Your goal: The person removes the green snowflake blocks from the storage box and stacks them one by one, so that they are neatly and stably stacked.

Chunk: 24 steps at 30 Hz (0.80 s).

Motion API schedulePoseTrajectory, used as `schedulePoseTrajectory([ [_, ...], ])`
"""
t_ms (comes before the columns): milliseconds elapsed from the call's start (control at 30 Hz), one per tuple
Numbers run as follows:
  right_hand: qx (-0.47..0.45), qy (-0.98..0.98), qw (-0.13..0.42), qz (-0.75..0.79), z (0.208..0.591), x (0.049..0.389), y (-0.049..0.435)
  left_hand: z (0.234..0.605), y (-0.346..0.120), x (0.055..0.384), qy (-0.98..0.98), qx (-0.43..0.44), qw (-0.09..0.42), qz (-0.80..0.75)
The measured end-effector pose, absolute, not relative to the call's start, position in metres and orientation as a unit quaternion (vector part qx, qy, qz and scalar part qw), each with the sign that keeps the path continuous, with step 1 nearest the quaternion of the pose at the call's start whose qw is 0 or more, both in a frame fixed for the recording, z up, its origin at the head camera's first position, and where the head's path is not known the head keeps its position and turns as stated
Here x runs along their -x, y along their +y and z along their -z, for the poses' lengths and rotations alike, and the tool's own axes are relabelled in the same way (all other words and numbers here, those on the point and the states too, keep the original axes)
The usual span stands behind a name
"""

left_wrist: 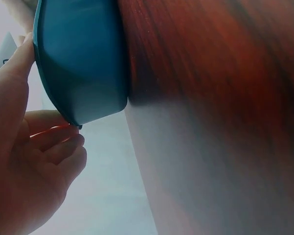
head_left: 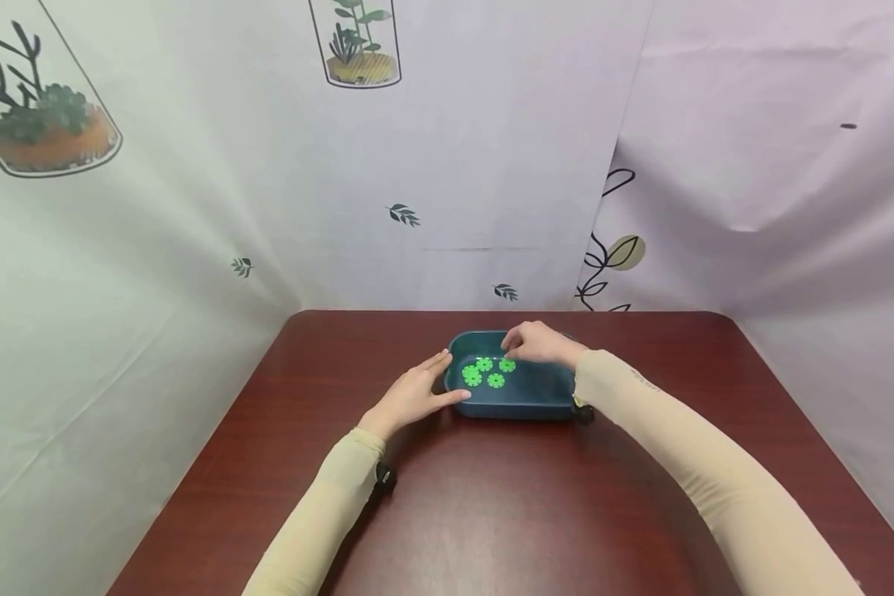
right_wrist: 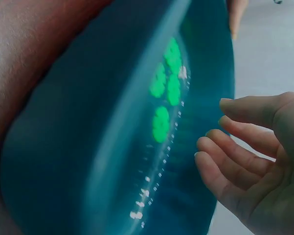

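Note:
A dark teal plastic basin (head_left: 544, 387) stands near the back of the table, with several bright green flower-shaped discs (head_left: 496, 381) on its floor, mostly in the left part. My left hand (head_left: 411, 399) holds the basin's left end, thumb at the front rim and fingertips at the left rim. In the left wrist view, the thumb and fingers of that hand touch the rim. Over the back part of the basin, my right hand (head_left: 540, 342) hovers with loosely bent fingers. The right wrist view shows nothing between its fingers (right_wrist: 215, 174), with the green discs (right_wrist: 161, 125) beyond them.
The dark red-brown wooden table (head_left: 462, 505) reaches back to a pale curtain (head_left: 462, 165) printed with plants. Curtain cloth also hangs along both sides. A small black device (head_left: 385, 478) is strapped at the left wrist, another (head_left: 584, 413) at the right.

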State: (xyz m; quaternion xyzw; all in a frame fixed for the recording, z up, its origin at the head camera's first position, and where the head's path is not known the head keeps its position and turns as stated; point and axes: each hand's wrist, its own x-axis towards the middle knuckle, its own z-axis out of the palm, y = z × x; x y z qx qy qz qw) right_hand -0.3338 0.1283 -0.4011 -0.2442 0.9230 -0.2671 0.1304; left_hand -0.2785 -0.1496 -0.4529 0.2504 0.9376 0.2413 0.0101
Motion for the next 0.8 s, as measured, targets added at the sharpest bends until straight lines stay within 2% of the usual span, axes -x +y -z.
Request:
schedulePoseTrajectory([
  [467, 0.266, 0.920, 0.239, 0.161, 0.416, 0.333, 0.108, 0.454, -0.148, 0.280, 0.934, -0.261, 0.013, -0.242],
  [800, 0.257, 0.927, 0.241, 0.132, 0.416, 0.335, 0.095, 0.453, -0.150, 0.278, 0.935, -0.258, 0.005, -0.242],
])
